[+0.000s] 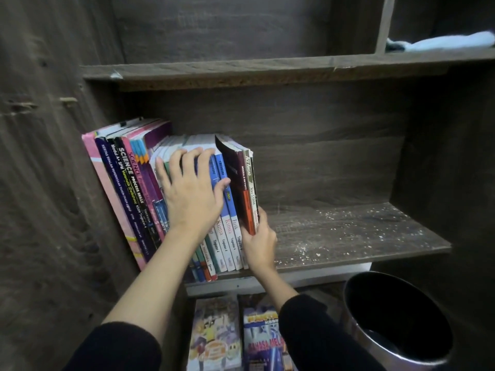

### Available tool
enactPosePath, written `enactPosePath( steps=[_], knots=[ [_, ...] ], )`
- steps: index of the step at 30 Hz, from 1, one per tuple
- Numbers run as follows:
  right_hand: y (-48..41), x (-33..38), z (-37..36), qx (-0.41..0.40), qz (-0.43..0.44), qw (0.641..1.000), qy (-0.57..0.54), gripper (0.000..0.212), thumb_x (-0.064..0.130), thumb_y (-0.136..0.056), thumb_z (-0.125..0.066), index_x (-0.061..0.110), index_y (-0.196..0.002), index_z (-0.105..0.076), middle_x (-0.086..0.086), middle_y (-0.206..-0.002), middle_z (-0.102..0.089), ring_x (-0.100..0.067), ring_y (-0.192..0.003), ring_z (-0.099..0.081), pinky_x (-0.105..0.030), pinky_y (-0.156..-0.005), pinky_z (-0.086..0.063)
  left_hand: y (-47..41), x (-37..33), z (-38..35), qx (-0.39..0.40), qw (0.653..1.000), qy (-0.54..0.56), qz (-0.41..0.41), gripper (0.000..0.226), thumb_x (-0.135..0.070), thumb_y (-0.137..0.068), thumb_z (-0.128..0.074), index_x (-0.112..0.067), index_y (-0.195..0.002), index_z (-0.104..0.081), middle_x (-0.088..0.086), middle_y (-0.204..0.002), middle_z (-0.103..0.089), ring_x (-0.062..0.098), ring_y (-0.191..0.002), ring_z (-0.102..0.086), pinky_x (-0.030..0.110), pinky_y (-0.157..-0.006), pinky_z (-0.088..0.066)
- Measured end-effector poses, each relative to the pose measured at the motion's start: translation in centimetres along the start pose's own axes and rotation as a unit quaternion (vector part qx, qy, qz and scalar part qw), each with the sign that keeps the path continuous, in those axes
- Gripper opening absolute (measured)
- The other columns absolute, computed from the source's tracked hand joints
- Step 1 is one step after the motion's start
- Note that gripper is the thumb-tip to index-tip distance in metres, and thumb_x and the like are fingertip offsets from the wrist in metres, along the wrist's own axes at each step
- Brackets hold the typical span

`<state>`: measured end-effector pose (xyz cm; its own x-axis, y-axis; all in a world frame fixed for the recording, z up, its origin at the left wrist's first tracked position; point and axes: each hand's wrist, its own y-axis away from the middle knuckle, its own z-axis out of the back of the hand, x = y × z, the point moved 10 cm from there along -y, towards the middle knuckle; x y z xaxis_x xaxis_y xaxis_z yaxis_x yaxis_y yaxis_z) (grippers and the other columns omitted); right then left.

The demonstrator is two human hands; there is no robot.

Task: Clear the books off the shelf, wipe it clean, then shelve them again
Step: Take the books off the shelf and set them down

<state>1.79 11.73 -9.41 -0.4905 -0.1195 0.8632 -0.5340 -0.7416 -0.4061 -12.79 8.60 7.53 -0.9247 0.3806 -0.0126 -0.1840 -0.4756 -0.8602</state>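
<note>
A row of books (128,183) stands upright at the left end of the dark wooden shelf (348,236), leaning left. My left hand (192,191) lies flat with spread fingers over the spines in the middle of the row. My right hand (258,242) grips the lower end of the rightmost books (247,188), a dark red one and a thin green one, thumb on their right side. The shelf's right half is bare and speckled with white dust and crumbs.
A pale blue cloth (444,42) lies in the upper right compartment. A black round bin (399,319) stands at lower right. Comic-style books (217,336) lie flat below the shelf. The upper board (241,68) hangs above the row.
</note>
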Motion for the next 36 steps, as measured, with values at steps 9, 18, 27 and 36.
enactPosePath(
  steps=[9,18,27,36],
  knots=[
    [1.0,2.0,3.6,-0.073,0.07,0.995,0.008,0.049,0.011,-0.084,-0.068,0.006,-0.131,-0.053,-0.016,-0.096,-0.07,-0.035,-0.085,-0.067,-0.048,-0.082,-0.052,0.1,-0.2,-0.3,0.006,0.999,-0.032,-0.011,0.055,-0.043,-0.086,-0.059,-0.009,-0.128,-0.049,0.014,-0.124,-0.051,0.037,-0.123,-0.04,0.058,-0.109,-0.014],
    [2.5,5.7,10.6,-0.114,0.128,0.985,0.024,0.047,0.009,-0.082,-0.07,0.007,-0.127,-0.057,-0.015,-0.096,-0.072,-0.036,-0.082,-0.068,-0.043,-0.079,-0.053,3.3,-2.7,1.5,0.039,0.942,0.306,0.13,0.081,-0.066,-0.085,-0.021,-0.017,-0.15,-0.021,0.001,-0.157,-0.02,0.009,-0.143,-0.01,0.034,-0.118,-0.001],
    [5.4,8.8,13.9,-0.126,0.236,0.957,0.112,0.056,0.006,-0.066,-0.066,0.002,-0.122,-0.059,-0.013,-0.1,-0.072,-0.033,-0.072,-0.07,-0.039,-0.057,-0.058,4.1,-7.4,2.6,0.109,0.786,0.495,0.353,0.088,-0.053,-0.066,-0.078,-0.02,-0.137,-0.039,-0.001,-0.119,-0.061,0.017,-0.11,-0.058,0.027,-0.093,-0.045],
    [8.2,9.2,15.8,-0.124,0.221,0.948,0.195,0.077,0.008,-0.058,-0.08,0.004,-0.13,-0.053,-0.016,-0.11,-0.069,-0.031,-0.081,-0.071,-0.041,-0.058,-0.059,4.6,-7.2,3.8,0.092,0.73,0.541,0.407,0.018,-0.008,-0.075,-0.071,-0.011,-0.091,-0.061,0.002,-0.085,-0.068,0.019,-0.083,-0.067,0.032,-0.074,-0.056]
  ],
)
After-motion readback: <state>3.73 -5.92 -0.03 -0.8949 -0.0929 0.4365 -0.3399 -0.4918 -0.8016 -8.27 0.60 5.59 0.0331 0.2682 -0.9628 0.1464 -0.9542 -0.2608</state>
